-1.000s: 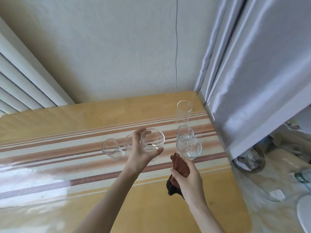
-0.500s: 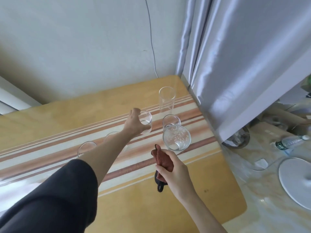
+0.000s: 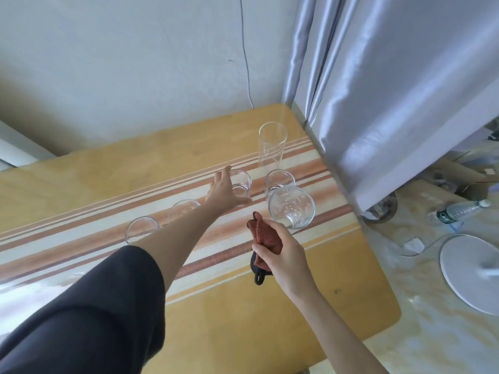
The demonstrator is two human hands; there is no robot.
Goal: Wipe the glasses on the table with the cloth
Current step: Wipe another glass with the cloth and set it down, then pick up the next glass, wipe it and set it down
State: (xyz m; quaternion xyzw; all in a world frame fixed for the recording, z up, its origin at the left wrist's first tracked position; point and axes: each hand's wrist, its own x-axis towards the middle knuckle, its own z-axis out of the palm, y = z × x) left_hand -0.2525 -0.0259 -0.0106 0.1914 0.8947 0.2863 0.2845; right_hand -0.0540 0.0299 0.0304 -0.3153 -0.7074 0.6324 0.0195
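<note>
Several clear glasses stand on the striped runner of the wooden table (image 3: 243, 319). My left hand (image 3: 222, 194) reaches far out, fingers spread, around a small glass (image 3: 241, 183) that stands on the runner. My right hand (image 3: 282, 256) is closed on a reddish-brown cloth (image 3: 266, 236) with a black loop hanging below. A wide round glass (image 3: 293, 209) is right at that hand's fingertips; I cannot tell if they touch it. Behind it stand another small glass (image 3: 279, 180) and a tall straight glass (image 3: 271, 147). Two more glasses (image 3: 185, 210) (image 3: 141, 228) stand partly hidden behind my left forearm.
A grey curtain (image 3: 378, 103) hangs along the table's right edge. On the floor to the right lie a plastic bottle (image 3: 459, 211) and a round white stand base (image 3: 469, 271). The wall with a thin cable (image 3: 245, 49) is just behind the table.
My left hand carried the small glass away from me, set it on the runner and spread its fingers. The right hand stayed still with the cloth. The view shifted left.
</note>
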